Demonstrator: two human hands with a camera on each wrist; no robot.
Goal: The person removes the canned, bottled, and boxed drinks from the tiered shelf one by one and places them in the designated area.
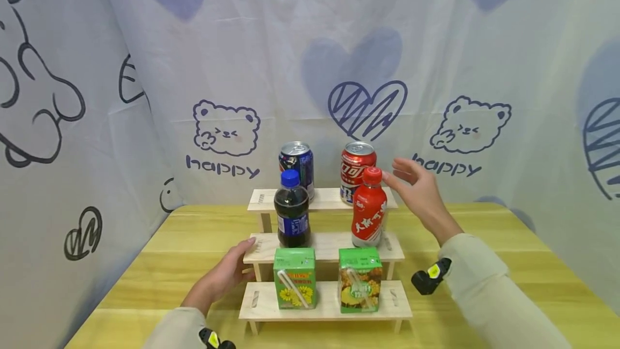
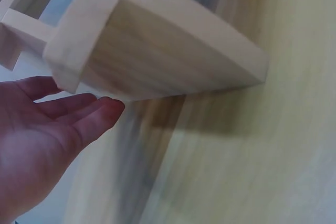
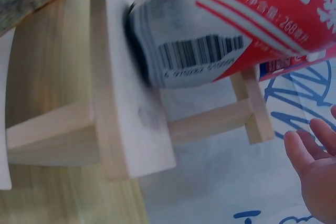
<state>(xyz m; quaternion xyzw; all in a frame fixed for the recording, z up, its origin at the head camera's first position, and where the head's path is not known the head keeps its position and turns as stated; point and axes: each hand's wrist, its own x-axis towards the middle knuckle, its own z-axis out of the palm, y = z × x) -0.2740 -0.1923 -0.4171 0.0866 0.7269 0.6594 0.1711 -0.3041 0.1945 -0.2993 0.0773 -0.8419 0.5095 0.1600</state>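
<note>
A three-tier wooden stand (image 1: 329, 244) holds drinks in pairs. My left hand (image 1: 227, 273) is at the left end of its middle tier, fingers fairly straight and touching the wood. In the left wrist view, that hand (image 2: 47, 135) lies beside the stand's pale side panel (image 2: 152, 56). My right hand (image 1: 420, 190) is raised beside the red drink bottle (image 1: 368, 214) on the middle tier, thumb close to its red cap. A gap separates the right hand (image 3: 317, 166) from the bottle (image 3: 210, 35) in the right wrist view.
On the top tier stand a dark blue can (image 1: 296, 163) and a red can (image 1: 357, 168). A blue-capped cola bottle (image 1: 292, 211) is left on the middle tier. Two green drink cartons, left (image 1: 295, 279) and right (image 1: 360, 280), stand on the bottom tier. A printed curtain (image 1: 300, 69) hangs behind.
</note>
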